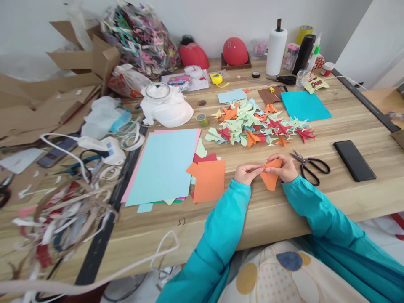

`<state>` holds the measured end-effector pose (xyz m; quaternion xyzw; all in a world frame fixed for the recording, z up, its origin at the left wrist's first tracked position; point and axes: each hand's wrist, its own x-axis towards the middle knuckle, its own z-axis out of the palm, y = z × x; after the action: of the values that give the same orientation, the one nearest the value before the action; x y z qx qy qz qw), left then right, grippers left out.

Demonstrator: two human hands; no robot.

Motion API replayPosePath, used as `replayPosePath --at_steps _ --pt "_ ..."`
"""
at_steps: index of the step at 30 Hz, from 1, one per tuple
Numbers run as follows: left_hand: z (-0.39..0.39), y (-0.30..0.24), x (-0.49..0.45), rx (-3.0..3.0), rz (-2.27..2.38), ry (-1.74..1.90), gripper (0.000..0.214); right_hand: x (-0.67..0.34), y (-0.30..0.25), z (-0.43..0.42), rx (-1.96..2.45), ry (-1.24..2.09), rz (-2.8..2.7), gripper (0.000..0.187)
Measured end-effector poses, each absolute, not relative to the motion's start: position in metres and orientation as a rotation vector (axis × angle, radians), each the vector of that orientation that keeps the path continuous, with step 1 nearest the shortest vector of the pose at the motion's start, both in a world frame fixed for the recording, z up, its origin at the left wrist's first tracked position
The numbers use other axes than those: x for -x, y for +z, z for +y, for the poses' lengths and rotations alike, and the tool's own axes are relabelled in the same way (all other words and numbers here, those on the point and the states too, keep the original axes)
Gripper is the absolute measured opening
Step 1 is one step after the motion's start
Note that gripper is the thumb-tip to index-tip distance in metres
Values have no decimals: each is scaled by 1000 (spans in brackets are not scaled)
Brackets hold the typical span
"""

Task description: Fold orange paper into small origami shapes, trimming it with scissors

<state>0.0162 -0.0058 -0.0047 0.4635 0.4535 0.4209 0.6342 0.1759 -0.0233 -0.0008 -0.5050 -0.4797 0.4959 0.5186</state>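
Between my two hands is a partly folded piece of orange paper (270, 180), its pointed end toward me. My left hand (248, 173) pinches its left side between thumb and fingers. On the other side, my right hand (284, 168) grips the upper right part, its thumb meeting the left one near the middle. A heap of folded paper shapes (243, 124) in green, orange, red and blue lies just beyond my hands. Left of them rests a stack of orange paper (209, 182). Black-handled scissors (311, 165) lie right of my right hand.
Large light-blue sheets (167, 164) lie to the left. A black phone (354, 160) is at the right, and turquoise paper (305, 106) sits behind the heap. Ribbons and cords (72, 219) clutter the left side. A white paper-towel-like roll (277, 52) stands at the back.
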Motion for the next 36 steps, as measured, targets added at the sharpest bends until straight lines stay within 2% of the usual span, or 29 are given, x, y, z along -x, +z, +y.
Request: replayPosePath --at_steps 4,9,14,16,36 --pt "-6 -7 -15 -1087 1018 971 29 -176 1 -23 1207 1206 -1133 44" --pt "-6 -8 -16 -1107 1012 1004 27 -174 3 -23 1136 1298 -1082 59" --pt "-7 -9 -17 -1122 1024 1031 27 -171 3 -24 1139 1335 -1107 36" --pt "-7 -10 -17 -1139 1021 1034 26 -171 3 -25 1115 1347 -1125 32" --pt "-10 -11 -20 -1164 1047 1073 23 -170 6 -26 1153 1301 -1101 29"
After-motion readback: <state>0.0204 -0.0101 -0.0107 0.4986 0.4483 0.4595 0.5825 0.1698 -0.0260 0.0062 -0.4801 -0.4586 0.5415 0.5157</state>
